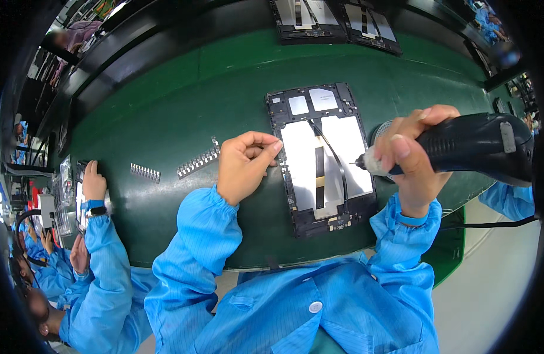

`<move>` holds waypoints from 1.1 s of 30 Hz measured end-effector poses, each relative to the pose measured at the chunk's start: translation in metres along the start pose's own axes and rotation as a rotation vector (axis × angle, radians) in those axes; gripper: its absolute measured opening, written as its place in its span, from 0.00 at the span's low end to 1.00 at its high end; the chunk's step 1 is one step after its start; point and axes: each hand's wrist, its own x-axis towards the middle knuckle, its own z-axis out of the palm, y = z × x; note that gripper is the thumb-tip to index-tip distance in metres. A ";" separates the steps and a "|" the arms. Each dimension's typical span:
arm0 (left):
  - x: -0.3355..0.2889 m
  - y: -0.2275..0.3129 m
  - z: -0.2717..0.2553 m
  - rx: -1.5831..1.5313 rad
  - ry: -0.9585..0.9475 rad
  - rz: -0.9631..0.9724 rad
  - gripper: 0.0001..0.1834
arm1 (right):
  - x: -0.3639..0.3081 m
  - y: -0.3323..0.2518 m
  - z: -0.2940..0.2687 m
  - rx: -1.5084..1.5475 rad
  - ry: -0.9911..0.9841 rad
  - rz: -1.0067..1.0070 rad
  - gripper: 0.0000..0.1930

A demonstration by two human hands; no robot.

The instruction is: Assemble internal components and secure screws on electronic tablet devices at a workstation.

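Observation:
An opened tablet (357, 171) lies on the green table, its inside facing up, with silvery white panels, a black frame and a dark cable across it. My left hand (242, 168) is at its left edge, thumb and forefinger pinched together; whatever they hold is too small to make out. In my right hand (416, 162) is a black electric screwdriver (478, 144), held sideways near its pale wrapped nose. Its dark tip points left, over the tablet's right side; whether it touches cannot be told.
Two strips of small parts, a short strip (145, 172) and a longer strip (195, 166), lie left of my left hand. Behind the screwdriver a round container (380, 131) partly shows. More opened tablets (310, 23) stand at the far edge. A co-worker's hand (95, 184) rests at the table's left end.

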 end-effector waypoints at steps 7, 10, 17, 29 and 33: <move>0.009 0.002 -0.008 -0.058 -0.087 -0.009 0.09 | 0.006 0.009 0.038 0.025 -0.147 -0.014 0.21; 0.015 0.004 -0.013 -0.069 -0.151 -0.042 0.08 | 0.009 0.017 0.057 0.041 -0.181 0.030 0.19; 0.024 0.011 -0.016 0.024 -0.235 -0.073 0.08 | 0.016 0.057 0.078 -0.062 -0.243 0.060 0.17; 0.027 0.007 -0.018 -0.044 -0.232 -0.178 0.07 | 0.014 0.077 0.081 -0.074 -0.249 0.064 0.16; 0.027 0.007 -0.017 -0.040 -0.227 -0.176 0.06 | 0.014 0.076 0.081 -0.087 -0.249 0.076 0.16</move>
